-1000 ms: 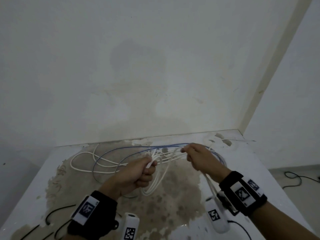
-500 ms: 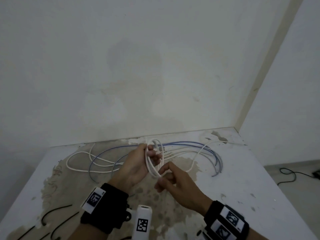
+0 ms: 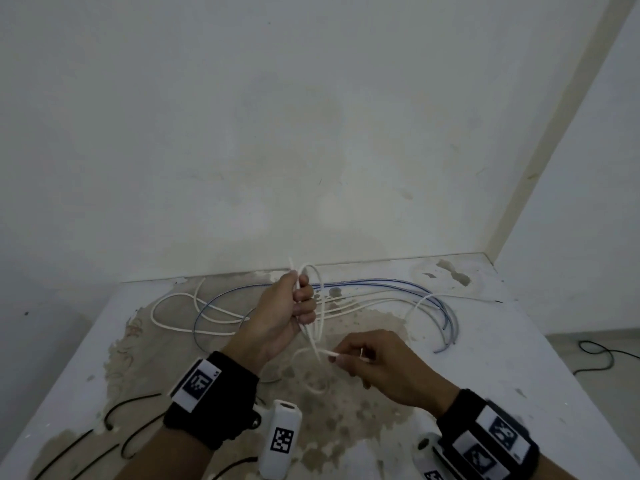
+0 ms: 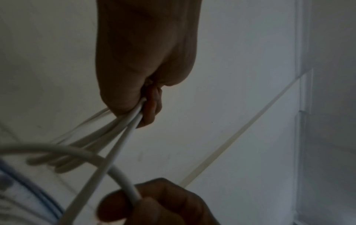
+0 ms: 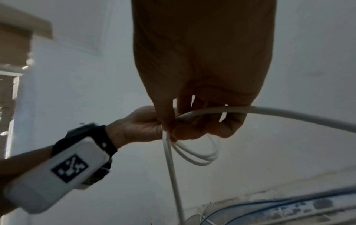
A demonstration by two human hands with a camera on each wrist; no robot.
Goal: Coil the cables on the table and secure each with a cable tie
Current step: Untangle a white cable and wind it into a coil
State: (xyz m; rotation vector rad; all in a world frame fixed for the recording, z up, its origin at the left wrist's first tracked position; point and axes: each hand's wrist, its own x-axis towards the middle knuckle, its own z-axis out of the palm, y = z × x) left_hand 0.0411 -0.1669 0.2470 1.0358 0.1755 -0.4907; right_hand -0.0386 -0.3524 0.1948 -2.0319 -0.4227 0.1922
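Observation:
My left hand (image 3: 298,306) grips several loops of a white cable (image 3: 320,306) above the table's middle, the loops standing upright out of the fist. In the left wrist view the white cable (image 4: 123,130) runs out from under the curled fingers (image 4: 152,109). My right hand (image 3: 349,356) pinches a strand of the same cable nearer to me, where it curls into a low loop (image 3: 311,372). The right wrist view shows the white cable (image 5: 250,110) crossing under the fingers (image 5: 185,130). A blue cable (image 3: 398,284) lies loose on the table (image 3: 519,358) behind.
Several black cable ties (image 3: 128,410) lie at the table's front left. More white cable (image 3: 180,306) sprawls at the back left. A wall rises straight behind the table; a black cord (image 3: 602,356) lies on the floor to the right.
My left hand kept its hold and gained loops. My right hand came from the far right strand toward me, then slid lower right, drawing a new low loop.

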